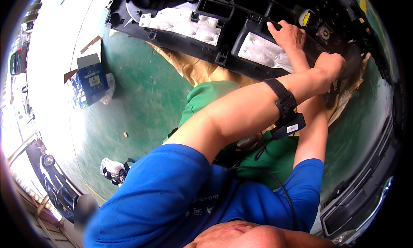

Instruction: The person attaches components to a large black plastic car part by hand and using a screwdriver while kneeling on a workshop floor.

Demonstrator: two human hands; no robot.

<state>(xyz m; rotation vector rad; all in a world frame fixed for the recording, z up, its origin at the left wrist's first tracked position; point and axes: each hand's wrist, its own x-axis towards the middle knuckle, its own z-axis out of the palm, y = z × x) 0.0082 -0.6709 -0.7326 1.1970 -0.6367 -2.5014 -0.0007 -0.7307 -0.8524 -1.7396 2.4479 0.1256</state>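
Note:
My forearms cross, the left over the right. My left hand [330,68] is closed in a fist at the right end of a large black plastic car dashboard [230,46]; whatever its fingers hold is hidden. A black strap with a small box [287,127] and cable is on my left forearm. Coming from beneath it, my right hand [289,36] rests on the dashboard, its thumb and forefinger apart. White quilted pads [264,51] are fixed to the panel near my right hand. A yellow-marked part [306,18] and a round fitting [323,34] sit just beyond both hands.
Brown paper [189,64] lies under the dashboard on the green floor [137,93]. An open blue carton [91,81] stands to the left, with a plastic bag [108,89] beside it. Another white bag [112,168] lies at lower left. Black car panels [361,196] line the right side.

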